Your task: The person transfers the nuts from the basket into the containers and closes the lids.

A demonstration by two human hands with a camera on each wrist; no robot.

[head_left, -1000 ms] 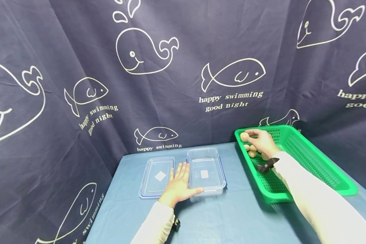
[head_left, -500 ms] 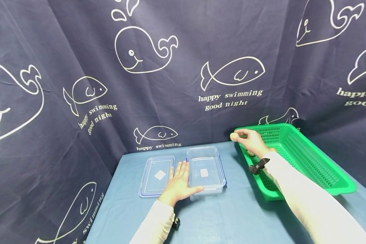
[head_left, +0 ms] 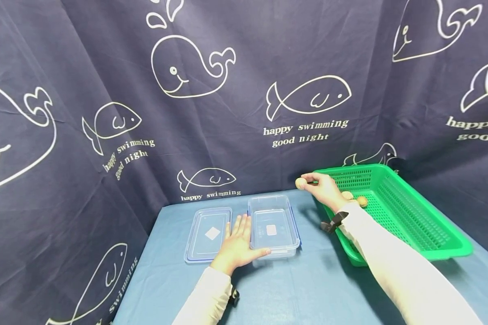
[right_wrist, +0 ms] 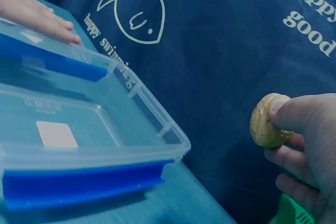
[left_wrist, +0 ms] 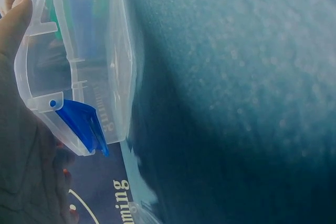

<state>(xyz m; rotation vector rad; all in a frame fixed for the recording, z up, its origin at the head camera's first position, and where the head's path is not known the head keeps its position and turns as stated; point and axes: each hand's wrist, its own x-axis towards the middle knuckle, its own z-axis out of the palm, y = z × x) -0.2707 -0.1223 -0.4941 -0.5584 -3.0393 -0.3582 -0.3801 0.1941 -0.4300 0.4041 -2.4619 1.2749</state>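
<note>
Between thumb and fingers my right hand point(head_left: 324, 189) pinches a walnut point(right_wrist: 269, 120), held in the air just left of the green basket point(head_left: 427, 216). The walnut has a tan, wrinkled shell. My left hand point(head_left: 236, 246) lies with fingers straight along the left side of a clear plastic container point(head_left: 273, 248), its thumb at the near rim. In the left wrist view a blue side latch point(left_wrist: 84, 124) of the container hangs down. The container holds no walnuts; a white label shows at its bottom.
A clear lid point(head_left: 205, 243) with a white label lies left of the container on the blue table point(head_left: 284, 293). More walnuts point(head_left: 362, 201) sit in the basket, partly hidden by my right arm. A dark printed curtain point(head_left: 244, 149) stands behind.
My right hand has carried the walnut leftward from inside the basket past its left rim. More walnuts in the basket have come into view. The left hand has stayed at the container.
</note>
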